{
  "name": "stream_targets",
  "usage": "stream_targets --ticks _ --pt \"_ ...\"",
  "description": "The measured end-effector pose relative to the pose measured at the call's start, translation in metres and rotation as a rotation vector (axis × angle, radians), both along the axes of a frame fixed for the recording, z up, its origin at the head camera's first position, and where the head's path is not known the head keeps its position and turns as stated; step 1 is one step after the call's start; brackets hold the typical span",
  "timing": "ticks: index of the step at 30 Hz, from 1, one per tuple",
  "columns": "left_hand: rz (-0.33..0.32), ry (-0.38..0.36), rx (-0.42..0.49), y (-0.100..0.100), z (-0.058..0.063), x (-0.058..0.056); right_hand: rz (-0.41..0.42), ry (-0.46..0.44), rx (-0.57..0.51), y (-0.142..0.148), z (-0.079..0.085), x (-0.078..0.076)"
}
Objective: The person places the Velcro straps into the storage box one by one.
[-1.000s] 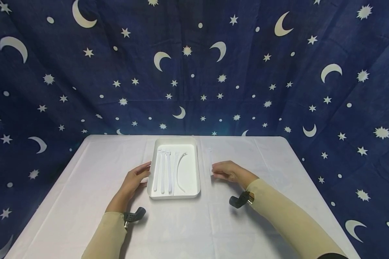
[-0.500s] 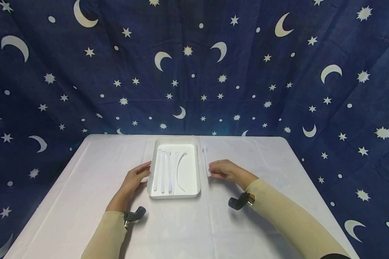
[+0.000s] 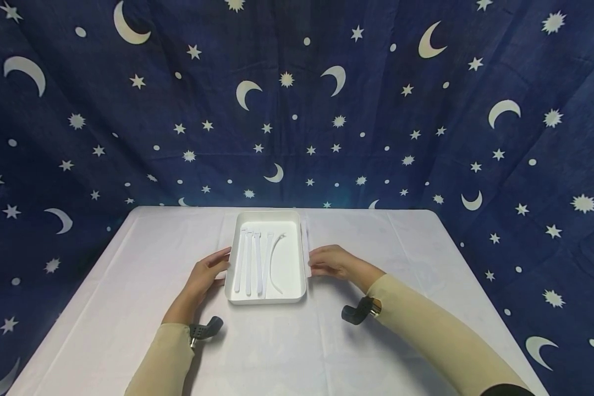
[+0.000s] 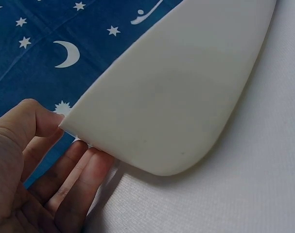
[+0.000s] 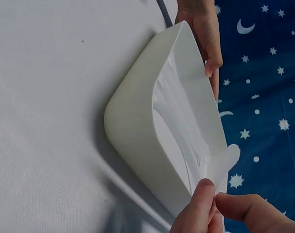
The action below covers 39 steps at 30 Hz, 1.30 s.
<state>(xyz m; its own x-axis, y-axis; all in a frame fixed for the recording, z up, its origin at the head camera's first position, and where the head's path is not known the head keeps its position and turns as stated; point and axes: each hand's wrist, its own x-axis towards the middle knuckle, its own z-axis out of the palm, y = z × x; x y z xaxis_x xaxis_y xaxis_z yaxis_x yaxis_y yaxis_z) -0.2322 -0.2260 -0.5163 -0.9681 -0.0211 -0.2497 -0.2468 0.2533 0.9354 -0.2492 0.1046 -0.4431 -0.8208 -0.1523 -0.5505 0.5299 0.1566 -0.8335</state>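
A shallow white tray (image 3: pixel 291 291) stands on the table. Several slim white straps (image 3: pixel 259 264) with slotted heads lie lengthwise inside it, one of them bowed. On the tray's left side, my left hand (image 3: pixel 205 273) rests its fingertips and thumb against the outer wall; the left wrist view has the thumb tip at the rim (image 4: pixel 60 125). Just outside the right wall, my right hand (image 3: pixel 330 261) pinches another white strap (image 5: pixel 230 162) between thumb and fingers. This strap's rounded end sticks up past the fingertips and overlaps the tray in the right wrist view.
White cloth covers the table (image 3: pixel 386 242). Behind its far edge hangs a dark blue curtain (image 3: pixel 297 137) with moons and stars. Each wrist carries a small black camera mount, such as the right mount (image 3: pixel 358 311).
My right hand has carried the pinched strap left, from apart from the tray to right beside its right wall. The left hand and the tray have stayed in place.
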Motion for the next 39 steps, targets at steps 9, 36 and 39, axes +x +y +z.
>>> stream_targets --ticks 9,36,39 --pt "0.004 -0.010 -0.005 0.000 -0.002 -0.001 0.023 -0.020 0.004 -0.016 0.005 0.002" --pt "-0.015 -0.010 -0.012 -0.002 0.001 -0.001 0.074 0.031 0.252 -0.057 0.017 -0.009" --pt "-0.015 -0.009 -0.011 -0.002 0.001 -0.001 0.078 0.055 0.266 -0.061 0.017 -0.008"
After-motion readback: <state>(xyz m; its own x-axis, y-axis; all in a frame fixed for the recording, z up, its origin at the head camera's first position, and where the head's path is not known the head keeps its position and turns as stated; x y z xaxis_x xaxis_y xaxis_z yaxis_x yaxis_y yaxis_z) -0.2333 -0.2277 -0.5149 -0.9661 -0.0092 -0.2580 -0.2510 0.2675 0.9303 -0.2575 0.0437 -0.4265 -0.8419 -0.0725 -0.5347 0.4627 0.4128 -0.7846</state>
